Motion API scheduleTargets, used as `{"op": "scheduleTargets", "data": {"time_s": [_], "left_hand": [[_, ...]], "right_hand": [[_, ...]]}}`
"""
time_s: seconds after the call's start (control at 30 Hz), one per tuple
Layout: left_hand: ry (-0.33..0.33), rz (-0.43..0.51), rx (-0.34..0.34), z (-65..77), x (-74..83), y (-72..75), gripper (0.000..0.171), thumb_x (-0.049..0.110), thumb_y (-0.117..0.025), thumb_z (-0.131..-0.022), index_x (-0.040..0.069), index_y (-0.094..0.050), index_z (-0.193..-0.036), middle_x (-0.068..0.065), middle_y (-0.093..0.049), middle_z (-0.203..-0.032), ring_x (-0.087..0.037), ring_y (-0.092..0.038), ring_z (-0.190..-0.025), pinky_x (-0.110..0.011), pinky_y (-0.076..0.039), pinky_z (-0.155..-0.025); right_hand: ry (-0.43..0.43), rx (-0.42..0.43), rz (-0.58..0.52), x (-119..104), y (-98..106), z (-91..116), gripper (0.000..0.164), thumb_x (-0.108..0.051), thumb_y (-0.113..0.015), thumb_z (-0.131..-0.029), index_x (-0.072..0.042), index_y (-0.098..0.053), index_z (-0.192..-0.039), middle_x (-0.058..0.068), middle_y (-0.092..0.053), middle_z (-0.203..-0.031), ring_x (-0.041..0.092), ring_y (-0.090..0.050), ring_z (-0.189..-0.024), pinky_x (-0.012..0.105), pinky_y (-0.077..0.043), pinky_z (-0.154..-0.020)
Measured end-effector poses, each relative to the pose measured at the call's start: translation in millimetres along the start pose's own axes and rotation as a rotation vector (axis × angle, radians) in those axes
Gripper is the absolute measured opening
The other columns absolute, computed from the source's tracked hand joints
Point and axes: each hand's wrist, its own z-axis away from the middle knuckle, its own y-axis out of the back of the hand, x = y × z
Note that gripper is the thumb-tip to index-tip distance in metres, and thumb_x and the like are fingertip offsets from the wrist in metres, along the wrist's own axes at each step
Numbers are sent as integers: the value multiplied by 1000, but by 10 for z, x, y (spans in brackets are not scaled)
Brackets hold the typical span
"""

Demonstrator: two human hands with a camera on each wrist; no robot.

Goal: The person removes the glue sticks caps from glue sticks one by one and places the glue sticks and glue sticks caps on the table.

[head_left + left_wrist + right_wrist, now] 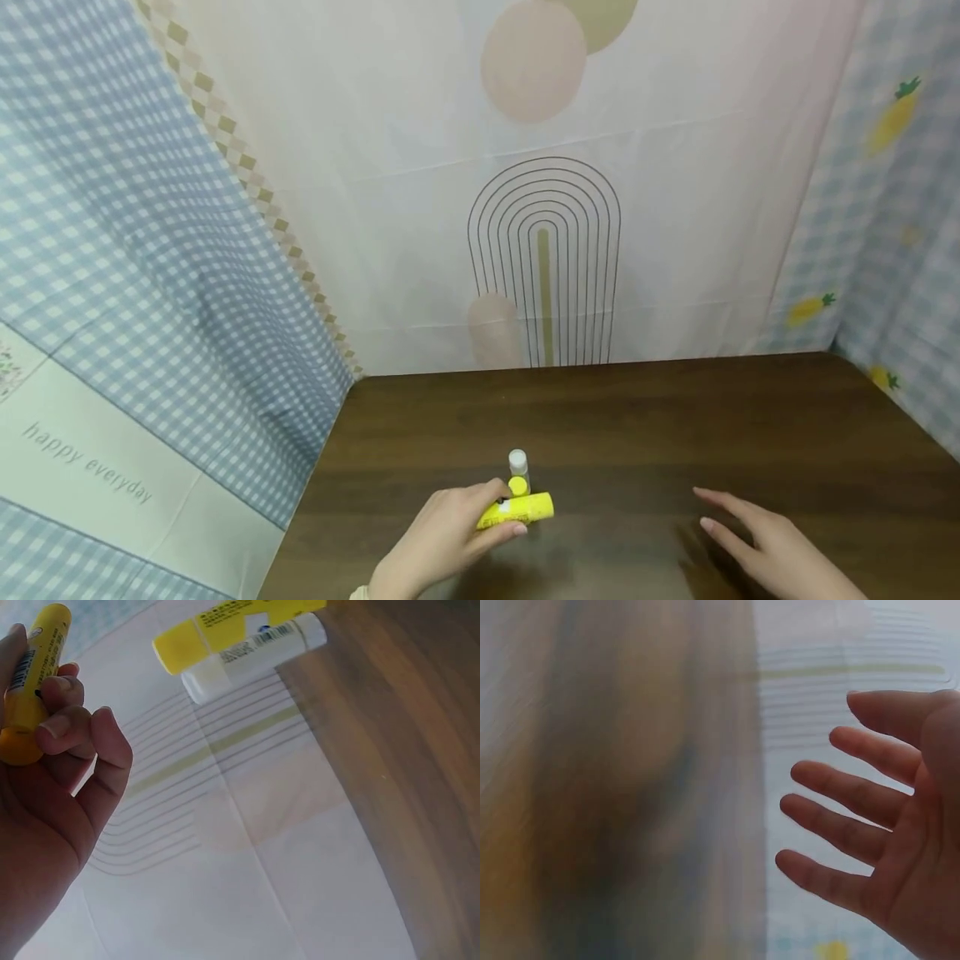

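Observation:
My left hand [442, 529] grips a yellow glue stick [531, 507] between thumb and fingers, tilted almost level in the head view. Just behind it, another yellow glue stick [518, 485] and a white glue stick [517, 460] stand upright on the table, close together. The held stick hides the lower part of the standing yellow one in the head view. In the left wrist view, printed text and a barcode show on the white stick [255, 660]. Off to the right, my right hand [772, 542] hovers with its fingers apart and nothing in it.
The dark wooden table [637, 433] meets a pale patterned curtain [405, 275] at its back edge. A blue checked cloth [187, 250] hangs along the left side, and another with pineapples [900, 233] on the right.

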Motion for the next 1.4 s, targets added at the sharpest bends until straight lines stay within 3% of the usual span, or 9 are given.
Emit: {"op": "scheduleTargets", "data": {"time_s": [0.2,0.3,0.57,0.67,0.87,0.97,1.2,1.4], "left_hand": [[-54,-14,-4,-226,47,50,36,54,-59,-97,20,-58,-105,19,-46,-75,3,-37,-59,-11,-31,-53],[-78,-17,-8,-294,80,70,37,54,-58,-97,18,-59,-107,18,-49,-76,3,-37,-59,-11,-31,-53],[-151,-60,33,-471,188,88,37,49,-67,-94,16,-60,-110,16,-52,-75,2,-39,-60,-10,-34,-57],[-191,-81,52,-525,226,87,38,48,-69,-93,16,-61,-110,15,-51,-73,1,-39,-60,-9,-34,-57],[-212,-122,75,-574,259,90,38,50,-69,-92,16,-62,-107,13,-50,-74,1,-35,-59,-9,-30,-56],[-215,-134,79,-574,257,91,37,50,-70,-91,16,-64,-103,13,-51,-74,2,-35,-59,-8,-30,-56],[-244,-133,77,-566,250,85,31,47,-72,-91,17,-68,-93,14,-55,-72,3,-35,-58,-7,-31,-56],[-243,-120,79,-519,234,68,32,49,-64,-96,17,-68,-91,15,-53,-70,5,-32,-55,-6,-28,-53]], "right_hand": [[149,214,41,-432,76,-53,45,-36,-60,-103,-15,-56,-142,14,-60,-137,41,-60,-118,59,-52,-85],[218,278,69,-657,70,-80,41,-33,-63,-101,-20,-58,-140,5,-62,-136,34,-62,-118,55,-54,-85],[403,284,64,-1211,25,-147,40,-34,-67,-99,-28,-58,-138,-12,-63,-132,12,-63,-115,33,-56,-84],[483,283,50,-1324,-9,-186,41,-31,-71,-96,-27,-59,-135,-14,-63,-129,9,-64,-112,32,-57,-84],[599,361,143,-1394,-98,-273,32,-27,-77,-91,-28,-64,-120,-22,-64,-114,5,-64,-98,34,-56,-78],[623,348,106,-1389,-122,-299,28,-24,-77,-91,-30,-62,-114,-24,-64,-106,1,-62,-91,31,-55,-73],[669,215,-94,-1349,-134,-338,24,-14,-71,-95,-25,-60,-114,-16,-68,-99,0,-64,-84,24,-54,-67],[669,162,-156,-1372,-213,-340,22,-7,-63,-99,-20,-56,-116,-17,-60,-94,-2,-57,-77,20,-50,-61]]}}
